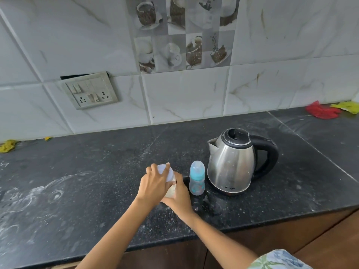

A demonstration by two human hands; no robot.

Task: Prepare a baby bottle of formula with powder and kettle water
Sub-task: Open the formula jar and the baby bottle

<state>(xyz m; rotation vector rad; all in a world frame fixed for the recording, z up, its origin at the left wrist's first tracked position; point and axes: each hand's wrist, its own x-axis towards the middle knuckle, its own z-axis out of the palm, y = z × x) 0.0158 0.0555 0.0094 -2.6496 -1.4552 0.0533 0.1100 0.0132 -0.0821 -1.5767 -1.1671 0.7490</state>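
A small clear jar of pale powder (170, 191) stands on the black counter (97, 181). My right hand (179, 195) wraps around the jar's body. My left hand (155, 183) grips its pale lilac lid (166, 172) from above. Just to the right stands a baby bottle (197, 178) with a blue collar and clear cap, upright and untouched. Further right sits a steel electric kettle (232, 162) with a black handle and closed lid, spout facing left.
A tiled wall with a switch and socket plate (90, 93) runs behind the counter. Red (321, 112) and yellow (346, 106) cloths lie at the far right, a yellow scrap (7, 145) at the far left. White powder smears mark the counter's left side.
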